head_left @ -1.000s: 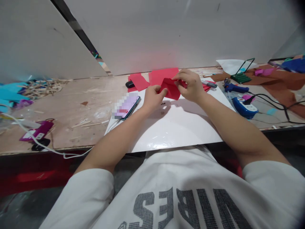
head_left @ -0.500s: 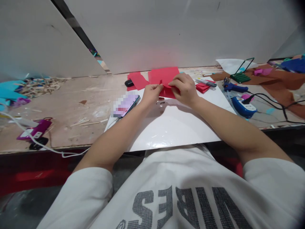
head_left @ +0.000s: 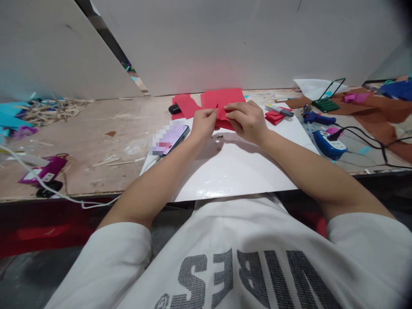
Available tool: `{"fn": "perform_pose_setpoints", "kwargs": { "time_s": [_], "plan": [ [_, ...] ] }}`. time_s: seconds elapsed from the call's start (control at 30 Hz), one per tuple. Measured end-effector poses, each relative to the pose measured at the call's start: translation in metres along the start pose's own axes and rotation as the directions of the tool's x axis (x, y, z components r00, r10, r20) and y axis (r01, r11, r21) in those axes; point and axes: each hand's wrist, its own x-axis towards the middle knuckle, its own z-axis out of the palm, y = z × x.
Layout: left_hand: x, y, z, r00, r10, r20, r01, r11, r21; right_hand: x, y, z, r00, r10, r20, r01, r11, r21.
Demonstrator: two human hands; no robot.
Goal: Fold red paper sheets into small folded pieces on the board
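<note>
Both hands meet over the far edge of a glossy white board (head_left: 231,171). My left hand (head_left: 203,123) pinches the left edge of a small folded red paper piece (head_left: 222,115). My right hand (head_left: 246,120) is closed on the same piece from the right, its fingers curled over the top. Most of the piece is hidden between the two hands. Behind it lie larger red paper sheets (head_left: 219,98), and a small stack of folded red pieces (head_left: 273,117) sits to the right.
A phone (head_left: 170,138) lies at the board's left corner. A marker (head_left: 278,111), a blue glue gun (head_left: 328,144) with its black cable, and a green stand (head_left: 325,104) are at the right. Wood splinters (head_left: 51,110), a purple device (head_left: 41,175) and a white cable (head_left: 64,195) lie left.
The red piece came down from a raised position to just above the board. Both hands drew closer together around it, and the right hand now covers more of it.
</note>
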Motion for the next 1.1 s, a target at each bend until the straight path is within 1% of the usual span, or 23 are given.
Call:
{"fn": "perform_pose_setpoints", "kwargs": {
  "time_s": [0.13, 0.27, 0.37, 0.5, 0.6, 0.7, 0.77, 0.8, 0.87, 0.93, 0.97, 1.03, 1.1],
  "plan": [
    [-0.001, 0.003, -0.001, 0.998, -0.052, 0.029, 0.053, 0.998, -0.036, -0.001, 0.005, 0.010, 0.997, -0.076, -0.007, 0.076, 0.997, -0.013],
    [-0.002, 0.000, 0.003, 0.997, -0.075, 0.023, 0.077, 0.994, -0.074, -0.003, 0.010, 0.018, 0.990, -0.139, -0.009, 0.139, 0.990, -0.027],
    [-0.003, 0.000, 0.005, 0.996, -0.080, 0.035, 0.083, 0.990, -0.115, -0.004, 0.008, 0.021, 0.989, -0.145, -0.004, 0.145, 0.989, -0.027],
    [-0.007, 0.005, 0.006, 0.996, -0.073, 0.048, 0.082, 0.976, -0.200, -0.004, 0.003, 0.020, 0.990, -0.142, 0.000, 0.141, 0.989, -0.035],
    [-0.009, 0.010, 0.005, 0.997, -0.049, 0.057, 0.059, 0.979, -0.196, -0.003, -0.002, 0.018, 0.992, -0.126, 0.024, 0.126, 0.992, -0.030],
    [-0.008, 0.010, 0.002, 0.996, 0.020, 0.088, -0.005, 0.986, -0.169, -0.004, -0.007, 0.017, 0.991, -0.130, 0.029, 0.130, 0.991, -0.012],
    [-0.005, 0.005, -0.001, 0.992, 0.066, 0.112, -0.047, 0.984, -0.172, -0.005, -0.008, 0.015, 0.994, -0.113, 0.005, 0.113, 0.993, 0.020],
    [-0.002, 0.002, -0.002, 0.989, 0.084, 0.119, -0.063, 0.982, -0.176, -0.005, -0.007, 0.013, 0.995, -0.092, -0.026, 0.093, 0.995, 0.044],
    [0.004, -0.007, -0.004, 0.985, 0.124, 0.122, -0.101, 0.979, -0.177, -0.004, -0.004, 0.008, 0.992, -0.017, -0.124, 0.029, 0.994, 0.101],
    [0.011, -0.015, -0.004, 0.974, 0.198, 0.115, -0.178, 0.970, -0.164, -0.001, 0.002, 0.002, 0.976, 0.070, -0.208, -0.033, 0.984, 0.174],
    [0.013, -0.019, -0.004, 0.961, 0.251, 0.114, -0.234, 0.961, -0.146, 0.001, 0.005, -0.001, 0.971, 0.103, -0.217, -0.055, 0.974, 0.218],
    [0.017, -0.024, -0.004, 0.921, 0.369, 0.128, -0.360, 0.929, -0.087, 0.005, 0.011, -0.005, 0.976, 0.143, -0.163, -0.085, 0.943, 0.322],
    [0.017, -0.028, -0.004, 0.872, 0.467, 0.144, -0.471, 0.882, -0.011, 0.007, 0.013, -0.004, 0.985, 0.159, -0.064, -0.118, 0.901, 0.417]
  ]
}}
